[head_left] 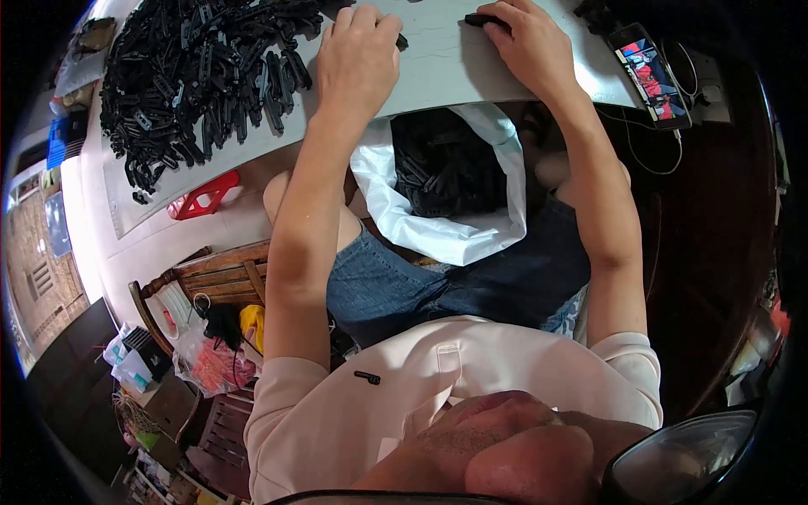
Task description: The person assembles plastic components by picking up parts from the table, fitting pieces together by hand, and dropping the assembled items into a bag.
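Observation:
My left hand (359,59) rests on the white table with curled fingers, beside a large heap of small black plastic parts (194,80). A dark end of one part (402,41) pokes out by its thumb; the rest is hidden under the hand. Farther right, my right hand (534,46) pinches another slim black plastic part (481,19) at the tabletop. Between my knees, below the table edge, an open white woven sack (387,206) holds many similar black parts (446,172).
A phone (650,77) with a lit screen and white cables lies at the table's right end. Under the table on the left stands a red plastic stool (204,195). A wooden chair (219,278) with bags is at my left. One small black piece (368,377) lies on my shirt.

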Action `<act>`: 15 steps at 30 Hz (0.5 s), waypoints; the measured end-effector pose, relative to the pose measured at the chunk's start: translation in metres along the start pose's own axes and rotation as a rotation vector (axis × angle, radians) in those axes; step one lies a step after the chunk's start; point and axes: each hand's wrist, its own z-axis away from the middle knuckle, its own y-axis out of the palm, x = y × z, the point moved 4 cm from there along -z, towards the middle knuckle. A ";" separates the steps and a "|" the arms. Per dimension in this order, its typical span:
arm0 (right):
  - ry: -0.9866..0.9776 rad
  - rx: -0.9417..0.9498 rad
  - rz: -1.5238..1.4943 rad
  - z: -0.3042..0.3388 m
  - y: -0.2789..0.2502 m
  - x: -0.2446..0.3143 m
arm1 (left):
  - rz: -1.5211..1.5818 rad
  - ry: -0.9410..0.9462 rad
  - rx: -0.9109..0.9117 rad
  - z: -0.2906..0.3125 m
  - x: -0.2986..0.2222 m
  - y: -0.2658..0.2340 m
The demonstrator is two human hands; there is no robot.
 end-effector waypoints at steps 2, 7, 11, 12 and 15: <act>-0.045 -0.062 -0.025 0.000 0.004 -0.003 | -0.035 0.009 0.017 0.000 -0.004 -0.003; 0.065 0.002 -0.515 0.003 0.014 -0.004 | 0.081 0.075 -0.117 0.007 0.000 -0.001; 0.189 0.170 -0.846 0.006 0.021 0.005 | 0.242 -0.059 -0.095 0.009 -0.001 -0.008; 0.192 0.168 -0.843 0.007 0.021 0.006 | 0.361 -0.156 -0.091 0.010 0.001 -0.006; 0.228 0.179 -1.035 0.011 0.026 0.011 | 0.522 -0.236 -0.077 0.008 0.003 0.000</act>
